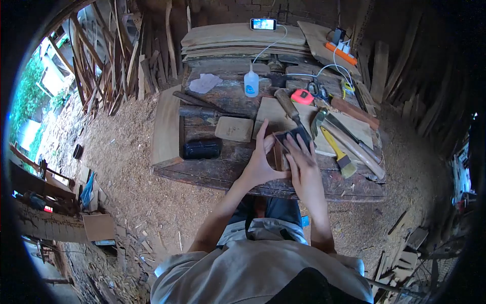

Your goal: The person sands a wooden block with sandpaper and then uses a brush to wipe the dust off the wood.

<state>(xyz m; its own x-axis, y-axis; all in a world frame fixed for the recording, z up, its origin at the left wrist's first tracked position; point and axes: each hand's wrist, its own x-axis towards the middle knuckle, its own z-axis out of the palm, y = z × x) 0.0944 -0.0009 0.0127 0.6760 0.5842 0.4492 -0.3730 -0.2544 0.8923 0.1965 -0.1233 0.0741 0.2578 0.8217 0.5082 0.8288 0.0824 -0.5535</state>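
Observation:
My left hand (259,164) is wrapped around the side of a small brown wooden piece (278,156) near the bench's front edge, thumb stretched along the near side. My right hand (302,164) presses a dark, flat piece that looks like sandpaper (300,134) against its top. Much of the wooden piece is hidden by my hands. Just beyond them lies a pale board (271,112), with a wooden-handled chisel (287,105) across it. To the left sit a rounded wooden block (234,128) and a shiny black case-like object (202,149).
On the bench's right are a yellow-handled brush (338,154), a hammer (349,139), a pink tape measure (302,97) and scissors (318,90). A bottle (251,83) stands behind. Stacked planks (238,38) bear a phone (263,24). An orange-white power strip (341,52) trails cables.

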